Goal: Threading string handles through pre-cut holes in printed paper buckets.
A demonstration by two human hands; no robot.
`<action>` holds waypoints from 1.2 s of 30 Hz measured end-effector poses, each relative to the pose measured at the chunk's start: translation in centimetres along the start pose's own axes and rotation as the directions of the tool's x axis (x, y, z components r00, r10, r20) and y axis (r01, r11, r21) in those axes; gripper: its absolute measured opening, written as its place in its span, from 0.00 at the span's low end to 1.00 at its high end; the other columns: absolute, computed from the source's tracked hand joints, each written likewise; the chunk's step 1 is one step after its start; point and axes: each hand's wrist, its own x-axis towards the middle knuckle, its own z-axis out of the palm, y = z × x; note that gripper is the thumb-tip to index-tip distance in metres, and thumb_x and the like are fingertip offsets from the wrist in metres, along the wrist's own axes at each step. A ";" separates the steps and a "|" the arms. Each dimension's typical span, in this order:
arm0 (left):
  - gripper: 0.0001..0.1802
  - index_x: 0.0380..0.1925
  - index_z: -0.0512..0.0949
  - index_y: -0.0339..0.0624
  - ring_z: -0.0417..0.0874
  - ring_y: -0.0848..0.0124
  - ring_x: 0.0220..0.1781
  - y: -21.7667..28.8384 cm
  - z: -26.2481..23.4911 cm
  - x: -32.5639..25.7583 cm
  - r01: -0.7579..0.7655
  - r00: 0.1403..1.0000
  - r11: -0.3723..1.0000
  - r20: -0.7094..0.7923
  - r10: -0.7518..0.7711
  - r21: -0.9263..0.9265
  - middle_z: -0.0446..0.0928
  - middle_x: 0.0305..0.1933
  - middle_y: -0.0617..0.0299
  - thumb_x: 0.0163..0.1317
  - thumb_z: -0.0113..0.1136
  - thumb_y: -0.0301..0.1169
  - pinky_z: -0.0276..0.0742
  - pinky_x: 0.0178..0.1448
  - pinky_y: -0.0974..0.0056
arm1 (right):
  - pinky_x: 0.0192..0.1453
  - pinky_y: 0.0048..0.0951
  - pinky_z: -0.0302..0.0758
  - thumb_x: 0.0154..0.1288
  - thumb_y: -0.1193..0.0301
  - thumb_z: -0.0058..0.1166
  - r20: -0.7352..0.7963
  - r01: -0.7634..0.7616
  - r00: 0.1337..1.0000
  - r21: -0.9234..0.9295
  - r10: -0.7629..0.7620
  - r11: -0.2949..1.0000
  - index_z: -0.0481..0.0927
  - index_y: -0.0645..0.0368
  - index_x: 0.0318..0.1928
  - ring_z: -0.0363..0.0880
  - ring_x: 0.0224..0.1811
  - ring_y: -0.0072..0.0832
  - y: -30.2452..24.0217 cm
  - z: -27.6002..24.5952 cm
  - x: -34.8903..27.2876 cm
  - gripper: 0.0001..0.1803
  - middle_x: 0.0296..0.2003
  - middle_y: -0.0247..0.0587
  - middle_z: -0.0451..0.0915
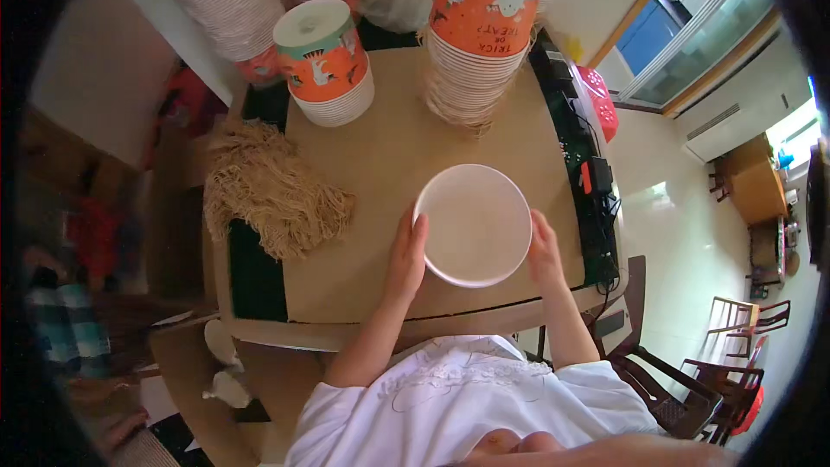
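Note:
A round paper bucket (473,225), white inside, faces up with its open rim over the front middle of the table. My left hand (408,251) grips its left side, thumb near the rim and fingers mostly hidden behind the wall. On the opposite side my right hand (544,246) clasps it with fingers along the wall. Left of them lies a loose heap of tan twine (272,186). Beyond the bucket, a short upside-down stack of orange and teal paper buckets (326,65) stands on the left. A taller similar stack (484,13), with twine strands hanging about it, rises on the right.
Plastic-wrapped stacks (226,0) stand at the back left. Black devices and cables (596,182) run along the table's right edge, beside a pink-red stool (598,102). An open cardboard box (194,380) sits below the table's left front; dark wooden chairs (666,385) stand at right.

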 end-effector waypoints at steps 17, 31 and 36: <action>0.04 0.29 0.77 0.38 0.72 0.57 0.41 0.3 -11.3 6.5 -0.047 0.842 0.226 -0.083 0.533 0.973 0.70 0.36 0.53 0.51 0.57 0.23 0.70 0.42 0.57 | 0.28 0.13 0.60 0.59 0.82 0.47 0.030 0.277 0.957 -0.380 -0.288 0.883 0.75 0.58 0.46 0.60 0.23 0.09 -5.5 -0.5 2.1 0.14 0.22 0.22 0.63; 0.05 0.28 0.76 0.39 0.69 0.56 0.50 1.0 -14.1 9.6 -0.215 0.832 -0.086 0.229 0.506 0.973 0.72 0.40 0.54 0.52 0.51 0.23 0.66 0.55 0.54 | 0.32 0.16 0.67 0.60 0.74 0.54 0.057 0.213 0.976 -0.449 -0.210 0.868 0.76 0.60 0.43 0.69 0.27 0.12 -5.5 -0.4 4.2 0.10 0.26 0.26 0.73; 0.04 0.27 0.76 0.39 0.70 0.56 0.49 1.5 -14.2 9.4 -0.222 0.894 0.164 0.134 0.428 0.961 0.73 0.37 0.54 0.53 0.52 0.25 0.64 0.56 0.55 | 0.30 0.18 0.67 0.57 0.74 0.56 0.177 0.315 0.949 -0.533 -0.261 0.785 0.78 0.62 0.39 0.69 0.25 0.16 -6.7 0.3 6.4 0.08 0.24 0.33 0.73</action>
